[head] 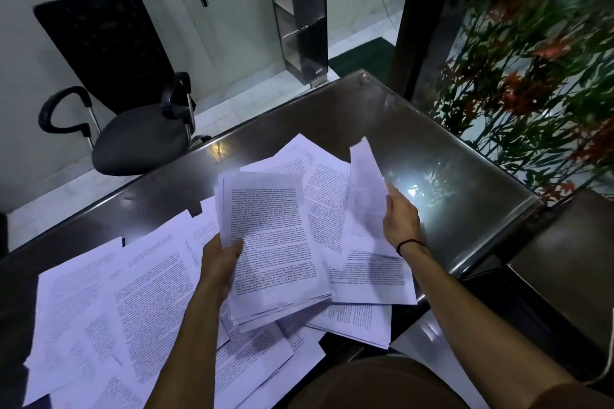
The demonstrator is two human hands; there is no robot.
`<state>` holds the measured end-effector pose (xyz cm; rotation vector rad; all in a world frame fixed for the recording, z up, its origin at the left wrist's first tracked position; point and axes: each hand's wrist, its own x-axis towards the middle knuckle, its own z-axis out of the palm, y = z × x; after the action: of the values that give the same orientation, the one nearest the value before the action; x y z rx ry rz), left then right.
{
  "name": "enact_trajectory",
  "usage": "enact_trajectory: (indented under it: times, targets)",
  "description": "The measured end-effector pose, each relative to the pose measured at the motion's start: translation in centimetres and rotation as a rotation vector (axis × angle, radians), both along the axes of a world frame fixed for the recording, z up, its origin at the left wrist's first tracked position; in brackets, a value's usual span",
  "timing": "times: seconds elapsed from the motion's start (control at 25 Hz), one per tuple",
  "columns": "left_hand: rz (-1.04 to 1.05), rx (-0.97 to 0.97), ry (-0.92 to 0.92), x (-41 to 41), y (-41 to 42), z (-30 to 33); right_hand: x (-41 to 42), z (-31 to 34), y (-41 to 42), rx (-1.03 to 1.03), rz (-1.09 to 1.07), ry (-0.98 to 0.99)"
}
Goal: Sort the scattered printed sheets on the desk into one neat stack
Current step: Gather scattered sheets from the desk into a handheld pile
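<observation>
Dark and glossy, the glass-topped desk (415,129) fills the middle of the head view, with a bright patch of light reflected on it just beyond the right fingertips. Behind its far edge stands a black mesh office chair (133,93) on a pale tiled floor, and a plant with red and green leaves (538,53) rises along the right side.

Scattered printed sheets (109,302) lie overlapping across the near half of the desk, most of them to the left of and below the left fingers, with a few more spread under and to the right of the held papers.

The left hand (221,264) grips a gathered stack of printed sheets (272,242) at its left edge: the thumb presses on the top page and the fingers curl underneath. The stack is lifted and tilted, its edges uneven, and its lower end hangs over the loose pages on the desk.

The right hand (400,221) pinches a single sheet (367,196) by its right edge. That sheet stands almost on edge, rising above the fingers and bending towards the stack, just beside its right side. A thin black band (410,244) circles the right wrist. A brown sleeve (564,395) shows at the bottom right corner.
</observation>
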<state>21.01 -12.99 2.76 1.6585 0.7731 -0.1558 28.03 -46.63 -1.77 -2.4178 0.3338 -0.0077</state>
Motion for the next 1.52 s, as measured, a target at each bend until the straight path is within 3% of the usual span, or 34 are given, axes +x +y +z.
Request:
enact_trajectory:
  times: [0.16, 0.28, 0.4, 0.68, 0.88, 1.04, 1.08, 1.16, 1.24, 1.4, 1.52]
  targets:
    - [0.063, 0.062, -0.027, -0.9, 1.8, 0.4, 0.4, 5.1, 2.3, 0.349, 0.107, 0.005]
    - [0.109, 0.059, -0.046, -1.6, 3.4, 0.0, 0.8, 7.6, 3.6, 0.835, 0.213, 0.132]
    - [0.141, -0.013, -0.035, -2.2, 4.1, 0.2, 0.6, 7.9, 5.7, 1.083, 0.281, 0.239]
    - [0.154, -0.310, -0.019, -4.1, 5.6, -1.8, -2.2, 1.4, 12.7, 0.661, 0.425, 0.499]
    - [0.267, -0.487, 0.039, -5.2, 5.5, -2.5, -3.4, -1.7, 15.4, 0.615, 0.316, 0.539]
    - [0.187, -0.226, 0.075, -5.1, 4.6, -5.5, -3.1, -2.7, 15.4, 0.542, 0.323, 0.564]
    - [0.216, -0.205, 0.099, -5.0, 4.7, -6.3, -2.8, -2.7, 15.1, 0.463, 0.279, 0.520]
    - [0.269, -0.254, 0.133, -4.9, 4.7, -7.4, -1.9, -3.2, 14.2, 0.108, 0.130, 0.385]
    - [0.314, -0.279, 0.171, -4.7, 4.9, -8.4, -1.0, -3.8, 13.2, -0.127, 0.018, 0.370]
    - [0.339, -0.302, 0.199, -4.7, 5.0, -9.9, 0.0, -4.6, 12.0, -0.119, -0.075, 0.453]
    - [0.358, -0.290, 0.189, -4.6, 4.7, -9.8, 0.6, -4.3, 11.8, 0.092, -0.128, 0.402]
